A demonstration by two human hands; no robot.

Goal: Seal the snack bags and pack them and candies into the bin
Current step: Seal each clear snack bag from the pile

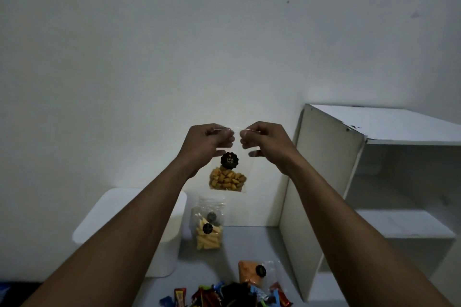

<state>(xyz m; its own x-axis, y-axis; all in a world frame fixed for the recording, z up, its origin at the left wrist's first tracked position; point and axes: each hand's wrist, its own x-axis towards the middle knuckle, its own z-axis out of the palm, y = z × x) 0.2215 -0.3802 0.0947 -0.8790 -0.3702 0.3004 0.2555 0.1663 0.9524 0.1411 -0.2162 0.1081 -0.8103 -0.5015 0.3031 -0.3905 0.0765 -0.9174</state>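
I hold a clear snack bag with orange-yellow pieces and a black round sticker up in the air in front of the wall. My left hand pinches the bag's top edge on the left, and my right hand pinches it on the right. Below, a second clear bag with pale yellow sticks stands on the grey table beside the white bin. A third bag with orange contents lies nearer me. Several wrapped candies are piled at the table's front edge.
A white open shelf unit stands on the right of the table, its side panel close to the bags. A plain white wall fills the background. My left forearm crosses over the bin.
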